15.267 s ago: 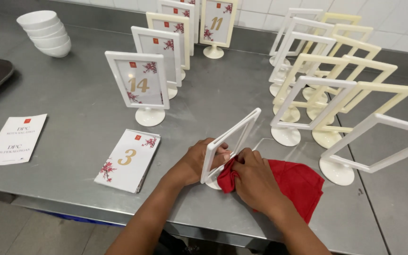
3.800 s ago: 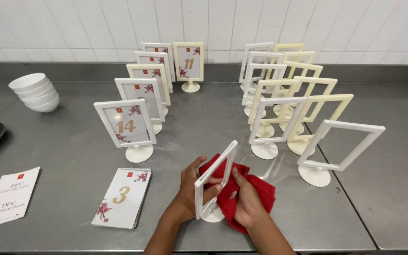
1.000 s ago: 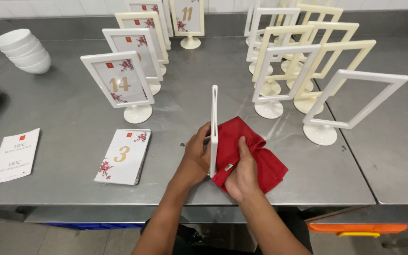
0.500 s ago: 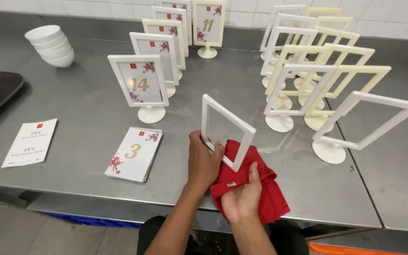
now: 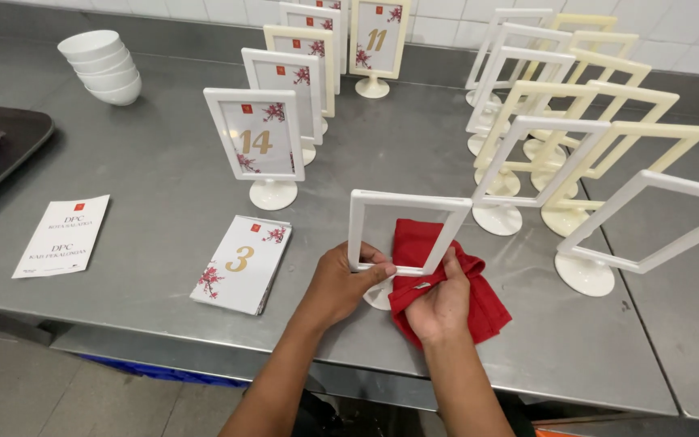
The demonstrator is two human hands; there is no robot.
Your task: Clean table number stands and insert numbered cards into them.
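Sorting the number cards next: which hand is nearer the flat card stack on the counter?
Left. The left hand grips the empty frame just right of the card stack; the right hand, on the red cloth, sits farther right.

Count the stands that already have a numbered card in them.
5 visible: the nearest carded stand, three stacked close behind it, and the far one by the wall. The overlapping row may hide more.

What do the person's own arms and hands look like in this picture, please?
Both forearms are bare, with no sleeves in view. The left hand and right hand wear no gloves, and no rings, watch or bracelet can be seen. Nothing is marked on either arm.
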